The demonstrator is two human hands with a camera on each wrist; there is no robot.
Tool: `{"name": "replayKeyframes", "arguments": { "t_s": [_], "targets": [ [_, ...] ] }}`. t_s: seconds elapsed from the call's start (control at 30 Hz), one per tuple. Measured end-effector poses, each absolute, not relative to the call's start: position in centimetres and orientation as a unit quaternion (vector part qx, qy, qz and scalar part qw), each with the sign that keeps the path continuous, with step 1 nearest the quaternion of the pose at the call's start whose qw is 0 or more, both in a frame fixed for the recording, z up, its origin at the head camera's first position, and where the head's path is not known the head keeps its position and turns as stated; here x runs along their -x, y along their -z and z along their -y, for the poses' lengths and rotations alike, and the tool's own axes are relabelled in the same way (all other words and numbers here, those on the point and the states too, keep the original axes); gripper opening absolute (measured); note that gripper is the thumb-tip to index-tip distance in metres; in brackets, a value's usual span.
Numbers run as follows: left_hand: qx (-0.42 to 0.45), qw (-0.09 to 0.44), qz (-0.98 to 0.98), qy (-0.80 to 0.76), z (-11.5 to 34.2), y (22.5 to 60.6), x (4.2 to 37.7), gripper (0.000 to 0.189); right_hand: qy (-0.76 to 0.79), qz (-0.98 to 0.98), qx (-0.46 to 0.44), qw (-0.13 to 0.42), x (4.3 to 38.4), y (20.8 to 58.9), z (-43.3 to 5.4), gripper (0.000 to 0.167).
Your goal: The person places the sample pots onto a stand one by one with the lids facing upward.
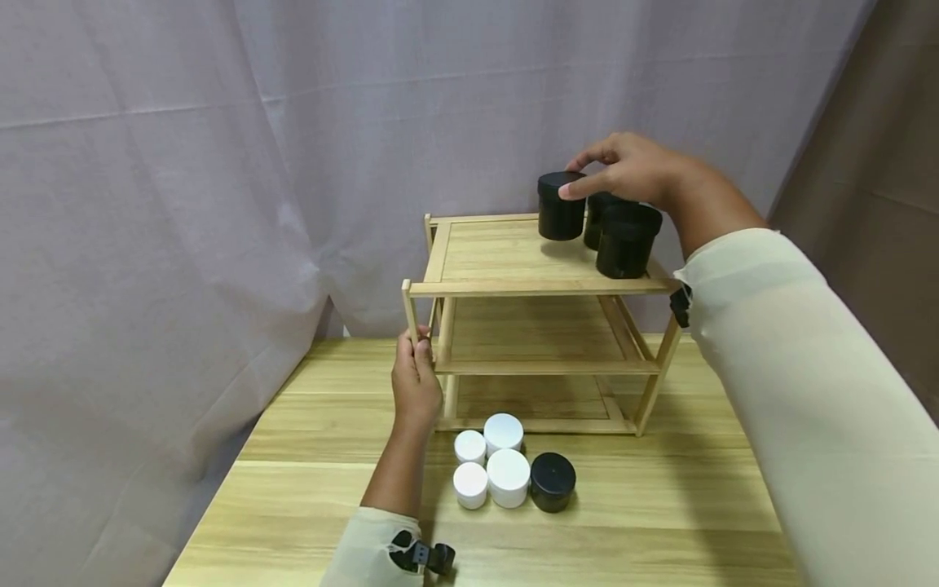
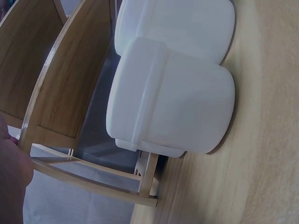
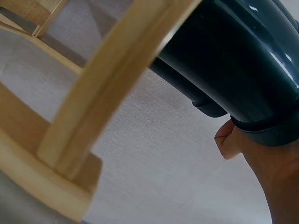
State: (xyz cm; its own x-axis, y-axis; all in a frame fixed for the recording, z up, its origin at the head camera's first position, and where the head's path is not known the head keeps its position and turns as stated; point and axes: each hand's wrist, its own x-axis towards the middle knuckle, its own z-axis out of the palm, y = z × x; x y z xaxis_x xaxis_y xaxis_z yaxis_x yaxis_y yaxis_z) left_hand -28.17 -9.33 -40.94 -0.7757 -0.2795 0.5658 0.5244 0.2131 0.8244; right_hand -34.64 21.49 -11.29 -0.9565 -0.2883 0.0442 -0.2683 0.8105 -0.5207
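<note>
My right hand (image 1: 629,173) pinches a black lidded jar (image 1: 561,216) near its lid, over the top shelf of a wooden rack (image 1: 528,289). A shadow lies on the shelf beneath that jar. Two more black jars stand at the shelf's right end: a front one (image 1: 625,251) and one behind it (image 1: 595,230), partly hidden by the hand and its neighbours. Low on the left side, my left hand (image 1: 416,390) grips the rack's front left leg (image 1: 411,308). In the right wrist view the right hand (image 3: 268,163) is partly hidden behind black jars.
Several white lidded jars (image 1: 509,477) are grouped on the wooden table (image 1: 308,489) before the rack, with a squat black jar (image 1: 553,481) at their right. The rack's middle shelf (image 1: 535,326) and bottom shelf (image 1: 535,398) lie below. A grey curtain (image 1: 352,147) hangs behind.
</note>
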Motion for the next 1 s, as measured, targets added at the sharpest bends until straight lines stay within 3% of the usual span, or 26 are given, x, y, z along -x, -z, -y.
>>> {"name": "replayKeyframes", "arguments": {
  "t_s": [1.0],
  "targets": [
    [0.088,0.332,0.699,0.628,8.9,40.9,28.2,0.025,0.189,-0.97,0.128,0.082,35.8,11.3,-21.6,0.081]
  ]
}}
